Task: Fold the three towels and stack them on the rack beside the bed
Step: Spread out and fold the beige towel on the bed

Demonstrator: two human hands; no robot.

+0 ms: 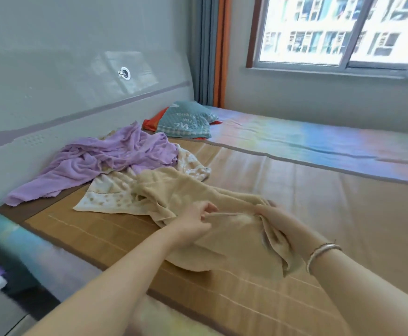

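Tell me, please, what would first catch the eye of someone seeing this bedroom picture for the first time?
First, the two hands in the foreground: the left hand and right hand each pinch an edge of the tan towel, stretched between them above the bamboo mat. Behind, a crumpled purple towel lies by the headboard, partly over a cream spotted towel. A bright window fills the upper right.

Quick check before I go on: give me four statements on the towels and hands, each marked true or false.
1. Both hands, left hand and right hand, grip the tan towel. True.
2. The purple towel is folded. False: it lies crumpled near the headboard.
3. The spotted cream towel lies partly under the other two. True.
4. The teal pillow sits on the tan towel. False: it lies apart, farther back.
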